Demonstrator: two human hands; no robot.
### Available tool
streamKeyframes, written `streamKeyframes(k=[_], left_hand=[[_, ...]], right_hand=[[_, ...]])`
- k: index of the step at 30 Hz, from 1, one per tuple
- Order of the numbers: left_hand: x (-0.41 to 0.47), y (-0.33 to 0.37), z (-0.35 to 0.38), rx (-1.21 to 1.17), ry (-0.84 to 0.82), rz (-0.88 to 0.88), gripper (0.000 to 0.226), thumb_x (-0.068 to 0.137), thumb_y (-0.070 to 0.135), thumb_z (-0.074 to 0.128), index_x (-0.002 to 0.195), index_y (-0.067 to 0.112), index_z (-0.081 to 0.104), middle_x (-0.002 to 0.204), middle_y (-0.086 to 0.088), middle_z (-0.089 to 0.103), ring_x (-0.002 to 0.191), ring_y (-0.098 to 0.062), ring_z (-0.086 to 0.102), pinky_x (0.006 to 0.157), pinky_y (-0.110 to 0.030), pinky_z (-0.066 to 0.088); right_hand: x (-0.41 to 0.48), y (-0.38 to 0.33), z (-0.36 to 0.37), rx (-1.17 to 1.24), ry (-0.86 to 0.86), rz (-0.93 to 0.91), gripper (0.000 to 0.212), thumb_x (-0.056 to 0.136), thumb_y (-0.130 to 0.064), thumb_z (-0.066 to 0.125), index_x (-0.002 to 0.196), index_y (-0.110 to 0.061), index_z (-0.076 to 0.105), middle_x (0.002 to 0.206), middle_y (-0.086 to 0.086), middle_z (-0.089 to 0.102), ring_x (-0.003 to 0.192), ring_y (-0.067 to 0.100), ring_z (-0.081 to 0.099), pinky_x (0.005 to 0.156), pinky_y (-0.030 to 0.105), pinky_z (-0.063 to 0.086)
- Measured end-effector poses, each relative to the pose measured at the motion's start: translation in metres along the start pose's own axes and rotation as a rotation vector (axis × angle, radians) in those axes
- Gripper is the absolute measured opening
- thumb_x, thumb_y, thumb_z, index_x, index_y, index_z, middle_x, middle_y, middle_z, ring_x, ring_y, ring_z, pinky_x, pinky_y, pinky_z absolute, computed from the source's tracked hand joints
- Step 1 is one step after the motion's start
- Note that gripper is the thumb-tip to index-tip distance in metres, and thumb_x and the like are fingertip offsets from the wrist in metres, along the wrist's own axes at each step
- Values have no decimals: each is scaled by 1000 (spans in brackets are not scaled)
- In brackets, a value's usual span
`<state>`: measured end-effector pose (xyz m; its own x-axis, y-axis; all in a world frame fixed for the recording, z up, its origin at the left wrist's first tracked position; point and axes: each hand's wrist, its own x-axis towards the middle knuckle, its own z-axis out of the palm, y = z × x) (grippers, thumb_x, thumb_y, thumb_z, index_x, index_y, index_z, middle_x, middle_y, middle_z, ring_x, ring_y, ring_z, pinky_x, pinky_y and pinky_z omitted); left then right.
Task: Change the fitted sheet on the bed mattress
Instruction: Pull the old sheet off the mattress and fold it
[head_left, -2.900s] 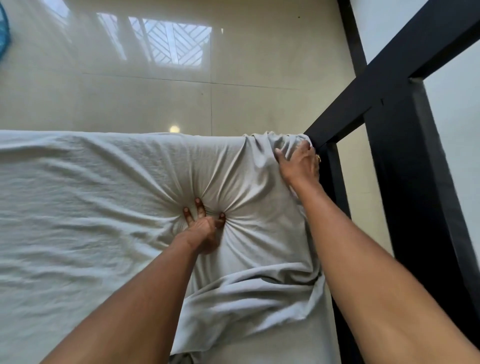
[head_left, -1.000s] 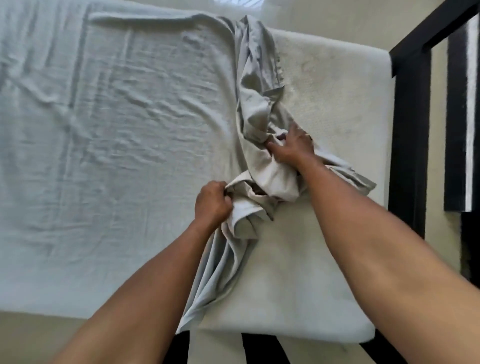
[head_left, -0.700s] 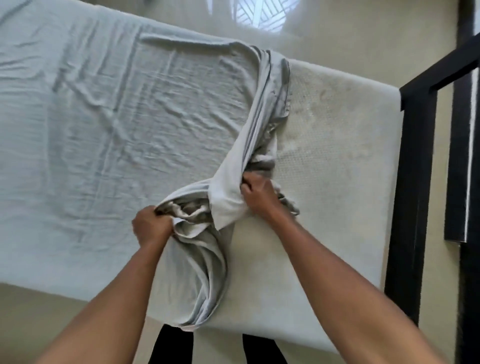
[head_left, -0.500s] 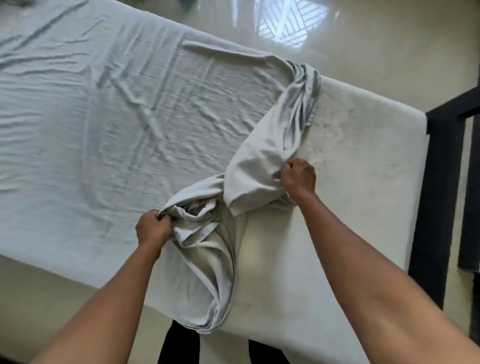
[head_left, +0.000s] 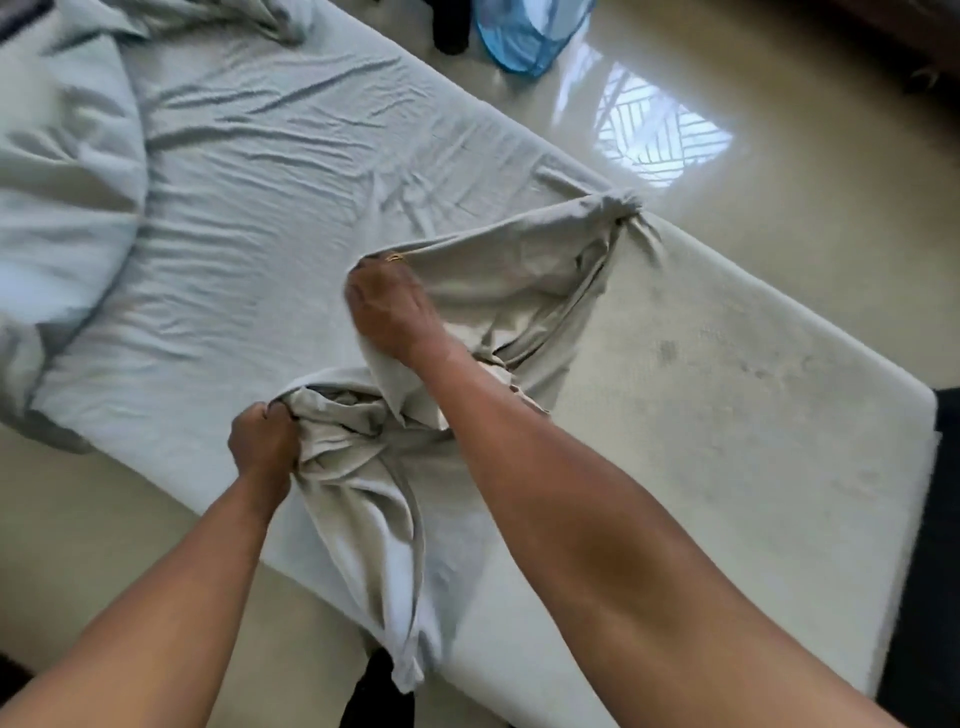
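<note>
A pale grey fitted sheet (head_left: 270, 171) still covers the left and middle of the mattress. Its end is peeled back and bunched in a loose heap near the middle. The bare white mattress (head_left: 727, 415) shows at the right end. My left hand (head_left: 262, 439) is clenched on a wad of the gathered sheet near the mattress's near edge. My right hand (head_left: 387, 306) grips a fold of the same sheet farther in, with its arm lying across the heap. A strip of sheet hangs off the near edge.
A grey pillow or bundled bedding (head_left: 57, 171) lies at the left end. A blue mesh basket (head_left: 524, 31) stands on the glossy tiled floor (head_left: 779, 104) beyond the bed. Black bed frame (head_left: 935, 519) runs along the right edge.
The sheet has come off the far-right corner and been drawn leftward, baring more mattress. My right hand has moved left with its fold. The view has swung left, showing the pillow end.
</note>
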<state>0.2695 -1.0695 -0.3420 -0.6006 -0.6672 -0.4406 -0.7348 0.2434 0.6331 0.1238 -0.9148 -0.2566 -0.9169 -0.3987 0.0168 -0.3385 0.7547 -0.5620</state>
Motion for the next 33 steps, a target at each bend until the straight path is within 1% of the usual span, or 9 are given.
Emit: streamKeyframes(k=[2, 4, 7, 10, 16, 21, 25, 29, 33], left_hand=[[30, 4, -26, -29, 68, -42, 31, 89, 24, 42, 72, -2, 49, 72, -18, 50, 76, -31, 48, 68, -45, 37], [59, 2, -46, -9, 116, -110, 23, 96, 20, 47, 87, 4, 59, 91, -20, 62, 88, -36, 55, 78, -45, 45], [82, -3, -59, 120, 83, -141, 30, 99, 26, 53, 125, 12, 58, 125, -23, 62, 115, -43, 58, 96, -46, 46], [84, -13, -53, 324, -23, 43, 41, 96, 28, 62, 134, 15, 54, 126, -30, 54, 116, -48, 54, 97, -50, 46], [70, -10, -30, 593, -403, 275, 48, 93, 38, 65, 138, 23, 57, 144, -20, 44, 132, -40, 45, 98, -51, 50], [68, 29, -33, 647, -576, 303, 57, 95, 40, 60, 148, 24, 48, 147, -18, 48, 134, -38, 46, 106, -48, 44], [94, 91, -22, 674, -612, 364, 63, 94, 46, 52, 153, 26, 42, 150, -15, 45, 137, -37, 44, 110, -47, 40], [150, 144, 17, 694, -677, 477, 52, 99, 35, 56, 150, 25, 50, 155, -11, 46, 142, -30, 43, 114, -40, 38], [229, 195, 80, 858, -720, 598, 59, 100, 37, 55, 156, 35, 37, 166, -21, 20, 147, -38, 34, 118, -43, 33]], right_hand=[[13, -19, 10, 18, -5, -168, 19, 79, -9, 59, 61, -4, 63, 70, 18, 66, 71, 35, 65, 66, 40, 44], [14, -12, 19, 25, -82, -144, 20, 80, -13, 59, 63, -4, 64, 73, 19, 66, 73, 35, 64, 69, 39, 42], [-2, 25, 31, 154, -174, 214, 28, 82, -25, 54, 83, -2, 70, 90, 20, 70, 89, 38, 66, 71, 32, 38], [-29, 58, 45, 168, -276, 561, 40, 93, -27, 55, 126, -6, 62, 118, 22, 69, 110, 40, 62, 81, 35, 43], [-61, 86, 33, 237, -237, 896, 41, 100, -39, 57, 126, -8, 58, 126, 16, 65, 122, 37, 58, 96, 40, 47], [-28, 93, 0, 300, -110, 971, 45, 103, -40, 50, 122, -1, 63, 128, 24, 64, 124, 40, 56, 101, 42, 45], [8, 98, -2, 224, -122, 921, 42, 96, -44, 53, 111, -5, 63, 116, 20, 68, 115, 38, 61, 81, 34, 41], [38, 113, 0, 178, -62, 881, 50, 96, -37, 60, 134, -5, 52, 136, 19, 58, 127, 36, 55, 102, 39, 43], [81, 169, -1, 184, 103, 1025, 65, 96, -35, 60, 149, -4, 37, 151, 20, 45, 138, 37, 46, 113, 41, 39]])
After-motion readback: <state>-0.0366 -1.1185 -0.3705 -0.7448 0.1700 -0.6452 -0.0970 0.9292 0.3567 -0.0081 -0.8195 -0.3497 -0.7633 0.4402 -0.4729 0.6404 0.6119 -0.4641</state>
